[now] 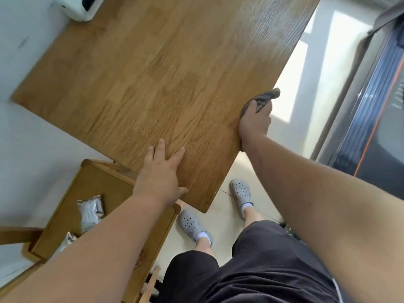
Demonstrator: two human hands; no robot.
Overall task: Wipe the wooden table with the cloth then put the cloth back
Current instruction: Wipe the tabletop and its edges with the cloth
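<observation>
The wooden table [153, 79] fills the upper middle of the head view, its near corner pointing toward my feet. My right hand [254, 121] grips a grey cloth [267, 98] against the table's right edge, with the cloth bunched under the fingers and sticking out beyond them. My left hand [160, 173] lies flat on the tabletop near the near corner, fingers spread, holding nothing.
A wooden chair [72, 217] stands at the lower left with shiny packets [90, 211] on its seat. A white appliance [76, 9] sits at the table's far left corner. A dark treadmill [376, 119] runs along the right. My feet in grey clogs [240, 191] stand on pale floor.
</observation>
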